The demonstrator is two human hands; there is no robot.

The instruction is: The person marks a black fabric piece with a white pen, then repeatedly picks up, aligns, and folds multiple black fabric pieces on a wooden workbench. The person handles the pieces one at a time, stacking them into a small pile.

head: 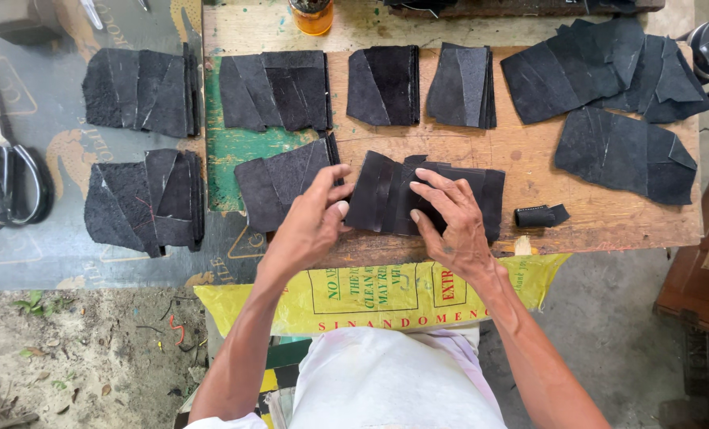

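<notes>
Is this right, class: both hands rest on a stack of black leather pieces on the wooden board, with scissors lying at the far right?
Not quite. The head view shows the scissors at the far left. Both the left hand and right hand do rest on the stack of black leather pieces on the wooden board.

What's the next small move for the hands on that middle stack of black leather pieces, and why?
Probably lift the top piece with the left hand while the right hand keeps pressing down. The left fingertips sit at the near-left edge of the centre stack; the right lies flat on top. The pieces look fanned, not squared.
</notes>
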